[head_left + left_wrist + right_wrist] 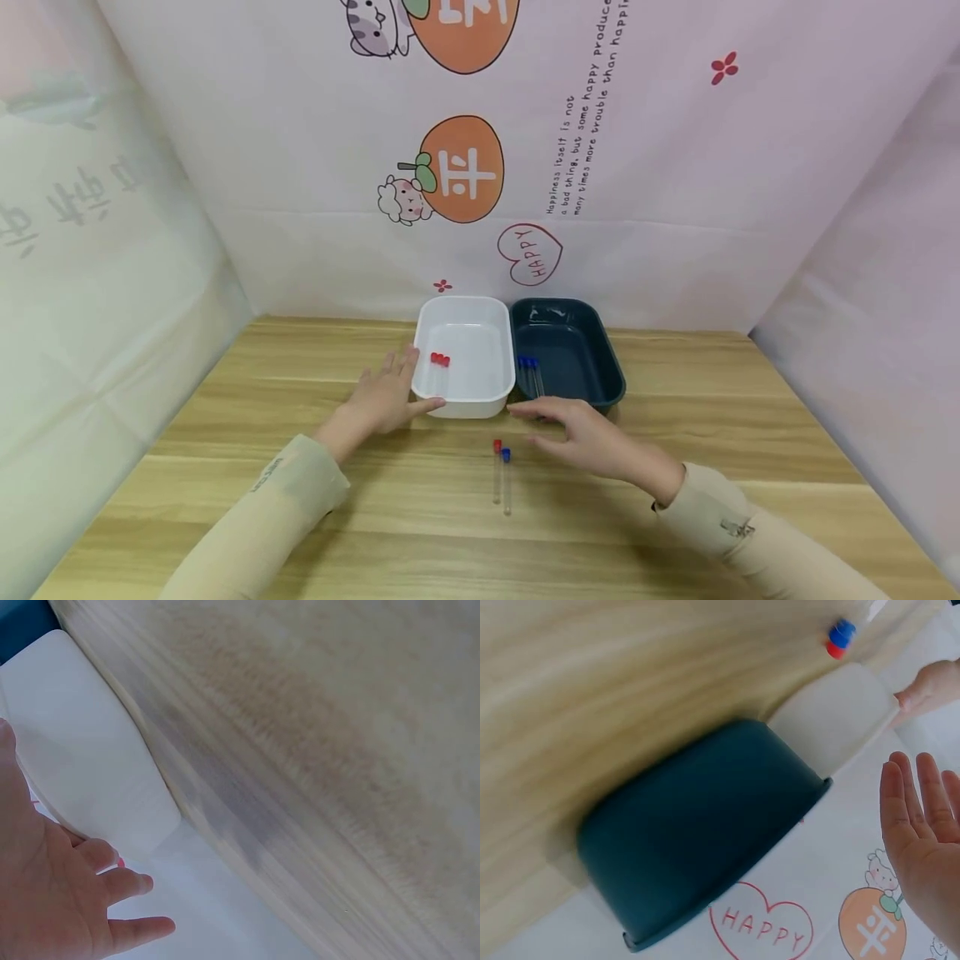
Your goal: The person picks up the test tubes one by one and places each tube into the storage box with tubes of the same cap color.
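My left hand (384, 397) is at the left front corner of a white plastic basin (491, 406), fingers spread and thumb along the front rim. Whether it touches the basin is unclear. Inside lie three red-capped tubes (440, 360). A dark teal basin (611, 375) stands against its right side, with blue-capped tubes (528, 362) leaning at its left wall. By that basin's front edge, my right hand (585, 433) hovers with extended fingers and holds nothing. On the table before the basins, a red-capped tube (497, 475) lies beside a blue-capped tube (507, 485).
Both basins stand at the back of the wood-grain table (420, 533), close to a printed white cloth (637, 267) hanging behind. More white cloth hangs on the left and right sides.
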`<state>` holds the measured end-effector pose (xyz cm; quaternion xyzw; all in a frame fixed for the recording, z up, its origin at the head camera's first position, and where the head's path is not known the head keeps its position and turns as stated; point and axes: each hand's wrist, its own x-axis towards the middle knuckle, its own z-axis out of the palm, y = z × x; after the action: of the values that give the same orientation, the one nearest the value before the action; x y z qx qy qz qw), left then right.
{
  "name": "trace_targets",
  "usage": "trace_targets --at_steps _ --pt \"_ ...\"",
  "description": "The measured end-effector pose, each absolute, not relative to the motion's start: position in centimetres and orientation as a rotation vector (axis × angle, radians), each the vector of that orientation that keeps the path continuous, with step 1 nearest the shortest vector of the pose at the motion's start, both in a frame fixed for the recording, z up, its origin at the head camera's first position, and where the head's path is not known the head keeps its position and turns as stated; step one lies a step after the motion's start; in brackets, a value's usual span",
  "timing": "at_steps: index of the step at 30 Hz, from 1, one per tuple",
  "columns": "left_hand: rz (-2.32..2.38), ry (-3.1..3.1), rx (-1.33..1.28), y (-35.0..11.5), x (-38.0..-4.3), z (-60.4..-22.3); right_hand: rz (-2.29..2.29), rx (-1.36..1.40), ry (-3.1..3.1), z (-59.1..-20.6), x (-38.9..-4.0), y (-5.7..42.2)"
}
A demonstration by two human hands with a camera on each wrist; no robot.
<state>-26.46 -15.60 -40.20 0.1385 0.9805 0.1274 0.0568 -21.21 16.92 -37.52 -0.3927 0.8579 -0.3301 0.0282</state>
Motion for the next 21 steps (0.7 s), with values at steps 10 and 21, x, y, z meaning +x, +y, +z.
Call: trace_targets --at_steps 10,21 --pt "0.388 2.97 0.416 -15.7 -26.5 -40.4 -0.889 -1.25 2.685 -39.6 -20.4 17.4" --pt "0.379 2.976 0.421 -15.8 -26.6 -40.6 -0.52 -1.094 2.747 -40.6 -20.0 16.3"
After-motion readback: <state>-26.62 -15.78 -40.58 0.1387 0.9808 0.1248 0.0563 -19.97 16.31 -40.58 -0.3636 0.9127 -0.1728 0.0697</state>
